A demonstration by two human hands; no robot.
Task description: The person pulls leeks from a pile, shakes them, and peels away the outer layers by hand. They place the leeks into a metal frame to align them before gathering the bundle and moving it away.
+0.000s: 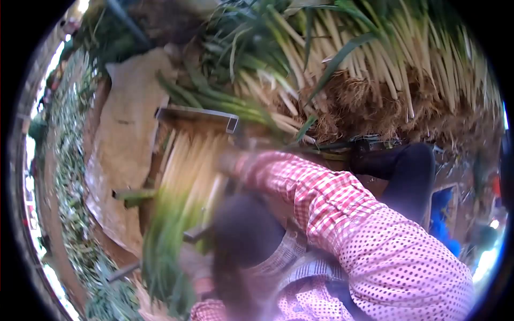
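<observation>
We look from the head camera | forward and down | near the leeks | round, dark-edged view

My sleeve is matt cloth, creased in many small folds. The leeks in front of me have smooth stalks with a faint sheen, though blur softens them. The bar across their ends looks like smooth, hard metal. Beside it, a sheet resembles sacking or paper, wrinkled and mostly matt. The piled roots look rough and stringy.
</observation>
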